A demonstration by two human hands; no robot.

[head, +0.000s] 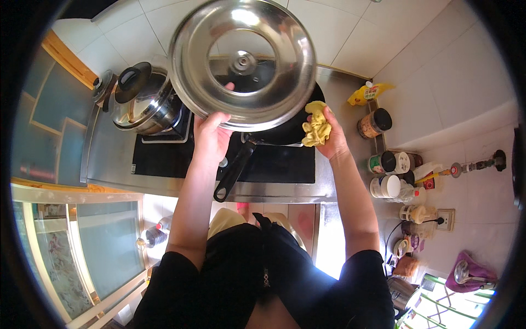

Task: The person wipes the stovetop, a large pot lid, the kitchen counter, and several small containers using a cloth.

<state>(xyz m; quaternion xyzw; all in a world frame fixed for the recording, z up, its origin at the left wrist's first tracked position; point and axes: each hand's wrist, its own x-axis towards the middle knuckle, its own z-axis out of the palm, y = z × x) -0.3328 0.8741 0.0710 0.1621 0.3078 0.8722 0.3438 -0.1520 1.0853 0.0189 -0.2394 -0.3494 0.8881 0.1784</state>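
My left hand (213,135) grips the lower rim of a round steel pan lid (294,61) with a glass centre. One of its fingers shows through the glass. The lid is held up over the hob, hiding much of what is behind it. A crumpled yellow cloth (317,127) is bunched in my right hand (335,140), just off the lid's lower right edge. Below the lid a black frying pan (283,129) rests on the right burner of the black gas hob (283,164). Its black handle (236,172) points towards me.
A lidded steel pot (144,103) stands on the left burner, with a smaller lidded pot (104,88) behind it. Along the right wall are a yellow pouch (367,93), a black-capped jar (374,123) and several more jars. A cable runs to a wall socket (445,220).
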